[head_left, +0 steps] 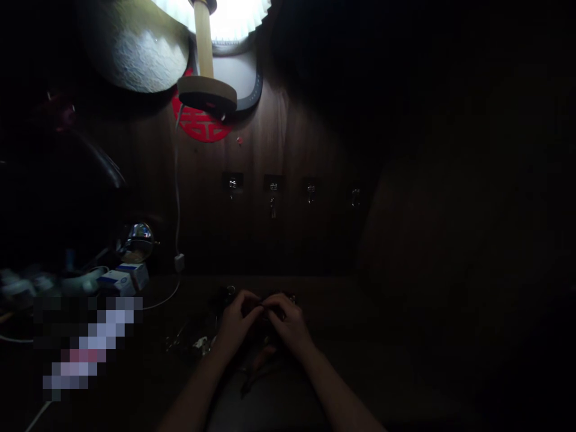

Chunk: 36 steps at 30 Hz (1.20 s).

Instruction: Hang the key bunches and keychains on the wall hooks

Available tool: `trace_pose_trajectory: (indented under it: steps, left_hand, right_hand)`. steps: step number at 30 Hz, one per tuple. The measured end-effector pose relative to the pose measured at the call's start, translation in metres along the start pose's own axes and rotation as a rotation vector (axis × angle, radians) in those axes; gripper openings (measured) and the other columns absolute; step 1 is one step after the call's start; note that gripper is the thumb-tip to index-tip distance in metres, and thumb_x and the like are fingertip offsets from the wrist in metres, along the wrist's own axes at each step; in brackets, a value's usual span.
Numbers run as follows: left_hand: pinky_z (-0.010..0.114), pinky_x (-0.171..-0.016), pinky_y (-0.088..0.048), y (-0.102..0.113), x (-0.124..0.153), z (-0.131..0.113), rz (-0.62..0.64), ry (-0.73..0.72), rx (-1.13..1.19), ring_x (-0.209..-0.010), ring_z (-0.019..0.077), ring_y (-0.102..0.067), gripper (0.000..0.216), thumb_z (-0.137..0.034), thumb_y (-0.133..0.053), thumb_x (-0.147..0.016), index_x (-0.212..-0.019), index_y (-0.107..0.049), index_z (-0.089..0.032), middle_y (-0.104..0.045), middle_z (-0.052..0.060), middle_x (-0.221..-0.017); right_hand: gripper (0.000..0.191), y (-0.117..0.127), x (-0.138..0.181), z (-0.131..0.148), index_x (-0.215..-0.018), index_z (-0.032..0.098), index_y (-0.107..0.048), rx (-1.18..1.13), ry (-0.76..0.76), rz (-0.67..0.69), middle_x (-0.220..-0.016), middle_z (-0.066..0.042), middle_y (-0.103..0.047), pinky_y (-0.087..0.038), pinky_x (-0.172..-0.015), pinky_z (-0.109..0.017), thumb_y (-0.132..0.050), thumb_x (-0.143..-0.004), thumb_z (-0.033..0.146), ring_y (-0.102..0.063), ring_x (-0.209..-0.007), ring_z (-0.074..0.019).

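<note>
Left hand (238, 324), right hand (290, 324) | grips: together at fingertips, on small dark item (263, 307), too dim to identify | place: 12 o'clock from wrists, above dark surface (342, 306) | method: slow, steady fingertip pressure

Straight up at twelve o'clock from my left hand (236, 321) and right hand (290, 321), the wall panel (315, 156) is dark wood-grain laminate, smooth with a faint sheen. The lamp's pleated shade (234, 15) looks like white paper or cloth, and its stem (203, 48) and round base (207, 93) look like smooth pale wood. Toward eleven o'clock, the white dome (135, 54) has a rough, pebbled finish, and the red cut-out (202, 123) looks like matt paper. The wall hooks (273, 187) are shiny metal. At ten o'clock, the chrome globe (139, 240) is glossy, beside printed cardboard boxes (116, 282). The surface (351, 312) looks dark and dull.
</note>
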<state>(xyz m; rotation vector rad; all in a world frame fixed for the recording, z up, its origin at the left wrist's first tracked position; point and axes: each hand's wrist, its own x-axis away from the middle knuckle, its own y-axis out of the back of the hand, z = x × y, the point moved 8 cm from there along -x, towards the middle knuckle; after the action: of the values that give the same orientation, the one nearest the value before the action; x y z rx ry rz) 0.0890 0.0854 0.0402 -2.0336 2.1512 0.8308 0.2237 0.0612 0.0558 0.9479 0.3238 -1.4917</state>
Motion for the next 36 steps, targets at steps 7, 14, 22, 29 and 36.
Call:
trace_pose_trajectory:
  steps: [7, 14, 22, 29, 36]
  left_hand:
    - [0.03, -0.078, -0.047, -0.006, -0.007, 0.0, 0.114, 0.009, 0.028, -0.085, 0.0195, -0.063, 0.019, -0.033, -0.057, -0.072, -0.086, -0.064, -0.021, -0.069, 0.001, -0.086]
    - [0.026, -0.065, -0.046, -0.014, -0.019, -0.016, 0.276, 0.106, 0.095, -0.068, 0.0155, -0.059, 0.022, -0.039, -0.058, -0.072, -0.075, -0.063, -0.018, -0.064, -0.001, -0.069]
    - [0.025, -0.061, -0.044, -0.003, -0.068, -0.056, 0.247, 0.025, 0.034, -0.066, 0.0147, -0.057, 0.025, -0.042, -0.058, -0.069, -0.072, -0.063, -0.017, -0.063, -0.001, -0.067]
    - [0.027, -0.07, -0.044, 0.023, -0.138, -0.123, 0.009, -0.263, -0.119, -0.076, 0.017, -0.06, 0.024, -0.04, -0.057, -0.071, -0.077, -0.065, -0.019, -0.067, 0.001, -0.076]
    - [0.027, -0.073, -0.045, 0.04, -0.194, -0.162, -0.215, -0.34, -0.178, -0.079, 0.0175, -0.063, 0.02, -0.035, -0.058, -0.072, -0.079, -0.068, -0.018, -0.071, 0.003, -0.081]
  right_hand:
    - [0.017, 0.001, -0.001, 0.002, -0.082, 0.022, -0.062, -0.024, 0.015, -0.017, -0.083, -0.001, -0.064, -0.046, -0.074, -0.025, -0.05, -0.079, 0.01, -0.06, -0.081, -0.0145]
    - [0.019, 0.016, -0.002, -0.004, -0.083, 0.022, -0.062, 0.012, -0.021, -0.128, -0.082, -0.001, -0.063, -0.044, -0.075, -0.025, -0.048, -0.078, 0.008, -0.059, -0.082, -0.0144]
    - [0.018, 0.036, -0.001, -0.008, -0.091, 0.022, -0.059, 0.068, -0.088, -0.28, -0.088, -0.003, -0.061, -0.044, -0.077, -0.026, -0.048, -0.08, 0.013, -0.057, -0.086, -0.0159]
    - [0.023, 0.037, -0.001, -0.015, -0.091, 0.022, -0.059, 0.102, -0.137, -0.315, -0.088, -0.003, -0.061, -0.045, -0.078, -0.027, -0.045, -0.079, 0.009, -0.057, -0.087, -0.016]
    - [0.028, 0.028, -0.004, -0.019, -0.083, 0.022, -0.059, 0.163, -0.111, -0.241, -0.084, -0.002, -0.059, -0.043, -0.076, -0.027, -0.04, -0.076, 0.003, -0.055, -0.084, -0.0154]
